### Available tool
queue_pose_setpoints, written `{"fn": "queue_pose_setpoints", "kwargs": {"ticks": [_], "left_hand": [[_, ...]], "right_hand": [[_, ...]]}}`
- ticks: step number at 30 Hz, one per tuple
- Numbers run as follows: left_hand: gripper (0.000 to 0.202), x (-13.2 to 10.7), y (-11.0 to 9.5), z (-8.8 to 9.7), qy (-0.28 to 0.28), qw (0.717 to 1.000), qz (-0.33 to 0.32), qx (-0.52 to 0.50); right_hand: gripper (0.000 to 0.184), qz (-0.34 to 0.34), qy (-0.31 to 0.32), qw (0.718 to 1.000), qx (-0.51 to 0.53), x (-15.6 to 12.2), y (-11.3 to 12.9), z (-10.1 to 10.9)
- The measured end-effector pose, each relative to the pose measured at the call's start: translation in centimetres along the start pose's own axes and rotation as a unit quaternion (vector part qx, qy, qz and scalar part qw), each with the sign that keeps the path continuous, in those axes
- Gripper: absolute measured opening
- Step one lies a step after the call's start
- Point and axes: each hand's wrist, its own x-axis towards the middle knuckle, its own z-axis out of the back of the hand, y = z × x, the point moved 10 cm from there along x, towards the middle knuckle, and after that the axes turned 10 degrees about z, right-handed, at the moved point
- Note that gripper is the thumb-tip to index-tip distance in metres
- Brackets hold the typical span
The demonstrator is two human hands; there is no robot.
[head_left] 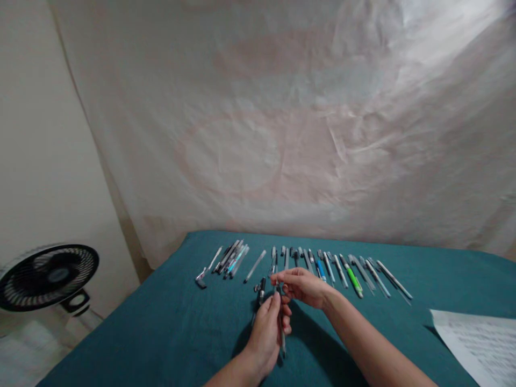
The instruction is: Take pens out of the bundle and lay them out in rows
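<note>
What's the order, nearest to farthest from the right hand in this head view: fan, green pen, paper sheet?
1. Green pen: just right of the right hand.
2. Paper sheet: farther right, lower corner.
3. Fan: far left, off the table.

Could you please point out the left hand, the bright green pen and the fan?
Left hand (266, 323): head view, middle of the hand.
Bright green pen (353, 280): head view, middle of its barrel.
Fan (56, 276): head view, near its centre.

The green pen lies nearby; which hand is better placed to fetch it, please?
Probably the right hand: it is nearer the green pen, while the left hand holds a pen-like thing.
</note>
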Motion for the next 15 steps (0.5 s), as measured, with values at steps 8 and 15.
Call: {"fn": "queue_pose_setpoints", "kwargs": {"ticks": [8,15], "left_hand": [[0.031,0.0,-0.1,-0.1,0.026,1.0,-0.003,0.007],[0.029,0.0,0.3,-0.8,0.062,0.998,0.026,-0.012]], "right_hand": [[0.034,0.024,-0.054,0.987,-0.152,0.5,-0.3,1.3],[0.027,-0.025,0.041,0.999,0.012,-0.4,-0.3,-0.2]]}}
